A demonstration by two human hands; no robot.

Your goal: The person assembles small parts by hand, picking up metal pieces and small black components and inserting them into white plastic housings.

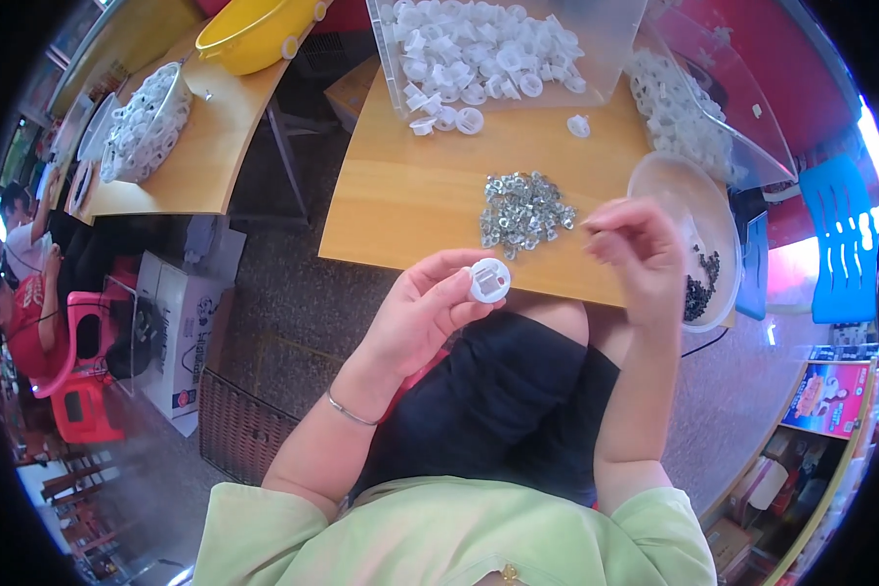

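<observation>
My left hand point(415, 317) holds a round white plastic part point(489, 280) with a rectangular slot in its face, pinched between thumb and fingers above my lap. My right hand point(643, 254) is over the table's front edge, slightly blurred, thumb and fingertips brought together. Whatever is between those fingertips is too small to make out. Just left of the right hand, a pile of small silvery metal pieces point(525, 213) lies on the wooden table point(400, 186). Right of that hand, a translucent bowl point(654, 176) holds small black pieces point(701, 283).
A clear bin point(596, 86) tipped toward me holds many white parts point(498, 49); a few lie at its mouth. Another clear container point(752, 146) stands at the back right. A second table point(205, 156) at left bears a yellow basin point(249, 39) and a filled white basket point(146, 127).
</observation>
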